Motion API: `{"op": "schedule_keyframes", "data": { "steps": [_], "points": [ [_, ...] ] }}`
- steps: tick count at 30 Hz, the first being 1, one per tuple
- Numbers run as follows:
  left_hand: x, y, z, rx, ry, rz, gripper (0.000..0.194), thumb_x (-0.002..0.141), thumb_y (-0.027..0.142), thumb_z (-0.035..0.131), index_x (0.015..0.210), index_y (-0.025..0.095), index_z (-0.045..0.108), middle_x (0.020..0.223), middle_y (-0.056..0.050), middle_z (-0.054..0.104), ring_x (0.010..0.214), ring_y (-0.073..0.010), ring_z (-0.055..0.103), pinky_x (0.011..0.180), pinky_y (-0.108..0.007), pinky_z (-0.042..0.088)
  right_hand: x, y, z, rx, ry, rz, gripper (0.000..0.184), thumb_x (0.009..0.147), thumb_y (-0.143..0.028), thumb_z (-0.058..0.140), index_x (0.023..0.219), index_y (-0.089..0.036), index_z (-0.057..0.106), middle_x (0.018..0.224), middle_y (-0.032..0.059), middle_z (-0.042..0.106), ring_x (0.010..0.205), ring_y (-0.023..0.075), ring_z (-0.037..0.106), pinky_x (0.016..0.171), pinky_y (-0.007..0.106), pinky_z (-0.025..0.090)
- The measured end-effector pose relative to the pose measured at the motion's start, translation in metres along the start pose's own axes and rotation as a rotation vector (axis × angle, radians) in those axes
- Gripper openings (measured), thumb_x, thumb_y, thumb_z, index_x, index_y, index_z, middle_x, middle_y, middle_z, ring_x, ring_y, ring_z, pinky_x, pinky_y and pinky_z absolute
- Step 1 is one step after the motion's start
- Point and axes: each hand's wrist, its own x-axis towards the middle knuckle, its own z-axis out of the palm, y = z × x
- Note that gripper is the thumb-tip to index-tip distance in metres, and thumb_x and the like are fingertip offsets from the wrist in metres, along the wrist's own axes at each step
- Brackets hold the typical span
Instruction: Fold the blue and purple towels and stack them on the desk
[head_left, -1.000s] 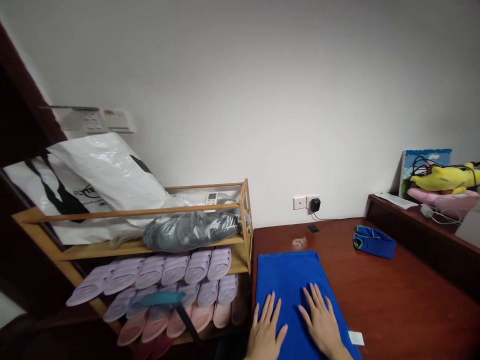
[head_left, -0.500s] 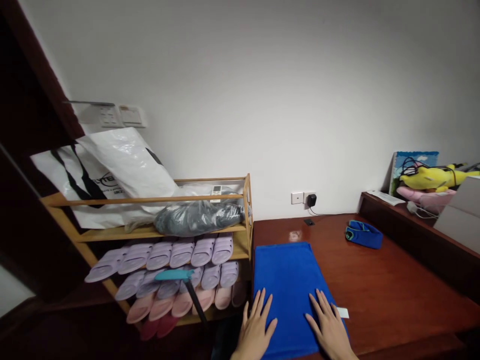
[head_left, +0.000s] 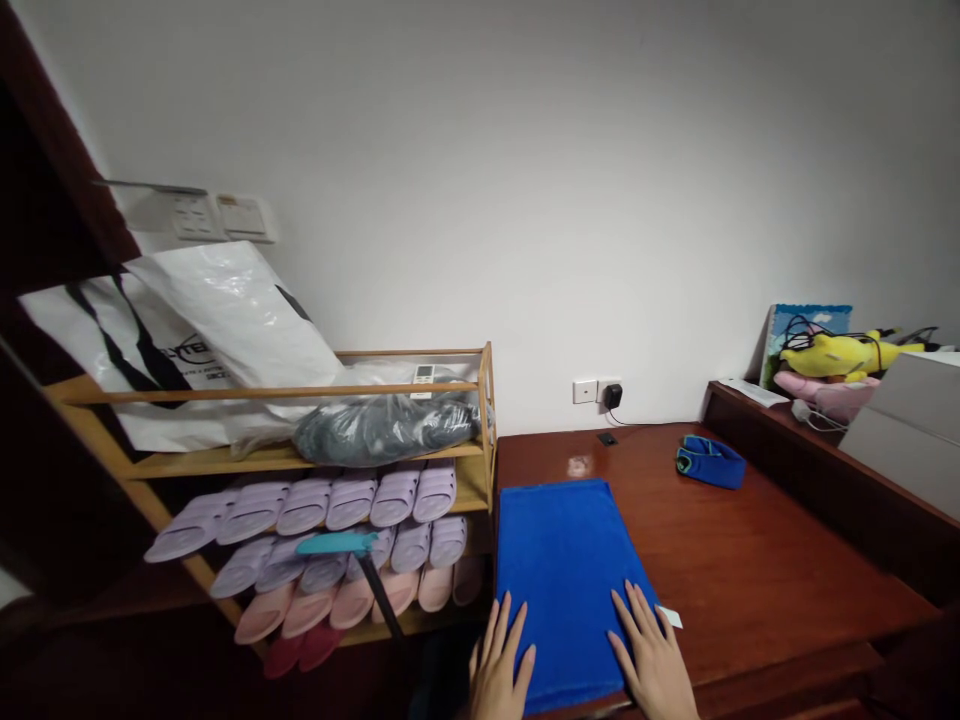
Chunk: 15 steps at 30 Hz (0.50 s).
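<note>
A blue cloth (head_left: 559, 560), folded into a long flat rectangle, lies on the reddish-brown desk (head_left: 757, 590). My left hand (head_left: 501, 665) rests at its near left edge, fingers stretched out and slightly apart. Across from it, my right hand (head_left: 651, 650) lies flat on the cloth's near right edge with its fingers spread. Beside the right fingers a small white tag (head_left: 670, 617) sticks out from the cloth. Neither hand grips anything. Farther back on the desk sits a rolled blue band (head_left: 710, 463) with a lighter edge.
Left of the desk stands a wooden shoe rack (head_left: 480, 480) with several purple slippers (head_left: 352, 497) and pink ones below. A white bag (head_left: 225, 330) lies on top. A raised ledge at right holds a yellow plush toy (head_left: 832, 355). A black plug (head_left: 613, 396) sits in the wall socket.
The view has shifted slightly, so the scene sits a little farther left. My left hand is lower in the frame, nearer the cloth's front left corner. Both hands stay open.
</note>
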Motion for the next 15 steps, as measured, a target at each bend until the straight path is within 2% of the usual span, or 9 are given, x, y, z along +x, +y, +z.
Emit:
{"op": "schedule_keyframes", "data": {
  "steps": [7,15],
  "points": [
    [-0.0005,-0.0010,0.0034,0.051,0.015,-0.016,0.050,0.091,0.032,0.029,0.141,0.035,0.028,0.152,0.002,0.020,0.139,-0.0215,0.019,0.107,-0.050,0.028,-0.0003,-0.0004,-0.0002,0.001,-0.037,0.016,0.058,0.089,-0.055,0.031,0.142,-0.034,0.021,0.150,0.0007,0.025,0.138,0.0242,0.023,0.109,0.047,0.030],
    [-0.0010,-0.0026,0.0042,0.003,0.027,-0.016,0.049,0.091,0.032,0.031,0.140,0.035,0.030,0.152,0.002,0.022,0.139,-0.0215,0.019,0.106,-0.047,0.030,0.0003,0.0029,0.0067,-0.030,-0.044,0.003,0.059,0.089,-0.054,0.031,0.143,-0.034,0.019,0.151,0.0003,0.023,0.138,0.0239,0.023,0.109,0.048,0.030]
  ]
}}
